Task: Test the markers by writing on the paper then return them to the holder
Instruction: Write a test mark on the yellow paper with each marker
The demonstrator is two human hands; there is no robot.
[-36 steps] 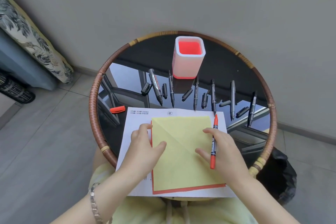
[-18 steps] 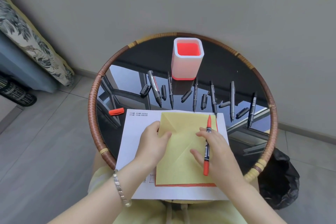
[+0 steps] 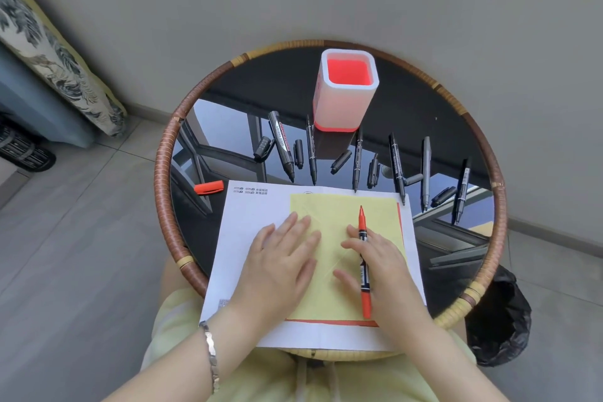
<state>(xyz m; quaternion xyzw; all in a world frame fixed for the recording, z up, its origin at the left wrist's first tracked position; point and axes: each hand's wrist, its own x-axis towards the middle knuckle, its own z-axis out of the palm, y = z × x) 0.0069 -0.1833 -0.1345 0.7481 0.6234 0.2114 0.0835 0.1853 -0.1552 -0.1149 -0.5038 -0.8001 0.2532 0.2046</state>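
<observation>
A slim red plastic marker [image 3: 362, 222], uncapped, with a black printed label on its barrel, points its fine tip towards the top of the frame. It lies over a square sheet of pale yellow paper [image 3: 339, 206] just below the centre of the picture. The right hand [image 3: 388, 271] carries it, the barrel pinched between two outstretched fingers [image 3: 352, 232] that press down on the sheet. The tip juts past the fingertips and the tail runs back across the hand.

The left hand [image 3: 280, 261] rests alongside, fingers straight and released, flat on the yellow sheet's left edge. The yellow sheet sits on a larger white printed sheet [image 3: 254, 215] at the near edge of the round black glass worktop with a woven rattan rim [image 3: 163, 166].

Above the paper, a row of uncapped black markers [image 3: 283, 143] and their loose caps lies in a line across the glass. The white square holder with a red interior [image 3: 346, 98] stands behind them, upper centre. A red cap [image 3: 208, 187] lies left of the white sheet.
</observation>
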